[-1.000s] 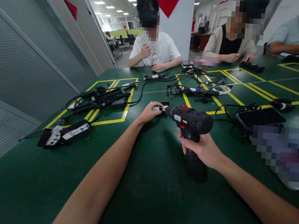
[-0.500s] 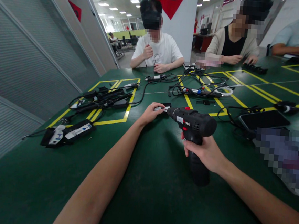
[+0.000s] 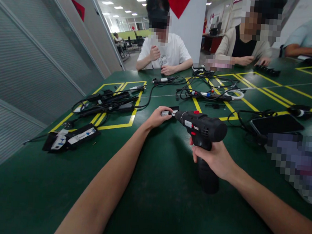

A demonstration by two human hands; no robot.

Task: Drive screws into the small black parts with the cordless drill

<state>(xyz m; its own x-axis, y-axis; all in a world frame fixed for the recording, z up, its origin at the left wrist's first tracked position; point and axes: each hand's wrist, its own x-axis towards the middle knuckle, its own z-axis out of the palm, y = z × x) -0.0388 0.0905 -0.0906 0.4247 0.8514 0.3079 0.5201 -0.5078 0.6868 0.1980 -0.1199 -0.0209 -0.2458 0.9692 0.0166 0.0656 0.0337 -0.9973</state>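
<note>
My right hand [image 3: 211, 155] is wrapped round the grip of a black cordless drill [image 3: 202, 125] with red switches. The drill points left and away from me, and its bit end meets a small black piece [image 3: 175, 108] with a pale label on the green table [image 3: 166, 197]. On that black piece, fingers closed at its left end, is my left hand [image 3: 158, 117]. Just where the bit touches is too small to make out.
To the left lie bundled black cables and adapters [image 3: 116, 101] and a black piece with white labels [image 3: 83, 134]. Farther off are more cables [image 3: 211, 95]; at right, a phone [image 3: 276, 124]. Across the table sits a person in a white shirt [image 3: 174, 48], with others at right.
The view has shifted very slightly. Both hands, the drill and the black piece stay almost where they were.
</note>
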